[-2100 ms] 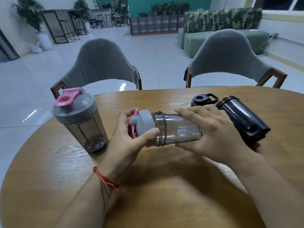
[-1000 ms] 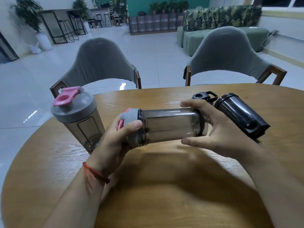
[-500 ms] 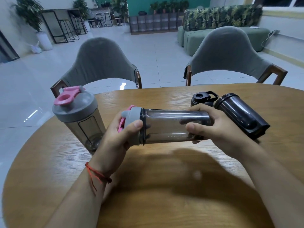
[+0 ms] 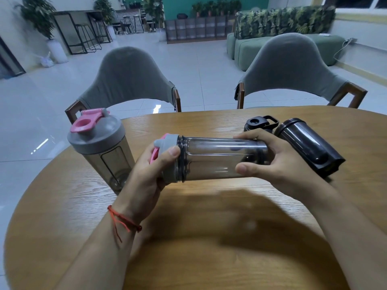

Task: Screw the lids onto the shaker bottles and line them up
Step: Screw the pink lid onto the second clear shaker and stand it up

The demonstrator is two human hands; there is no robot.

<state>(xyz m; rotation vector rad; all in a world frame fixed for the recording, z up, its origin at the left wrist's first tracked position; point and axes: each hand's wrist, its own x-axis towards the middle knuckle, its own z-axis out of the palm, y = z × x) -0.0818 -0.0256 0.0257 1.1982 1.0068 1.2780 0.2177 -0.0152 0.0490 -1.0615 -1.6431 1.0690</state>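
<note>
A smoky clear shaker bottle (image 4: 217, 159) lies sideways in the air above the round wooden table (image 4: 188, 237), its grey lid (image 4: 168, 143) with a pink flap pointing left. My left hand (image 4: 146, 172) wraps around that lid, thumb on top. My right hand (image 4: 278, 162) holds the bottle's base end. A second smoky bottle with a grey and pink lid (image 4: 98, 143) stands upright at the left. At the right, a black bottle (image 4: 307, 145) lies on its side without a lid; its black lid (image 4: 260, 123) sits just behind my right fingers.
Two grey chairs (image 4: 129, 80) (image 4: 293, 68) stand at the table's far edge. Beyond them are a tiled floor, a green sofa and shelving. The near half of the table holds only my forearms.
The grey lid went from partly off the bottle's threads to seated on them. My right hand has shifted its hold from the bottle's middle to its base end while the bottle stays sideways.
</note>
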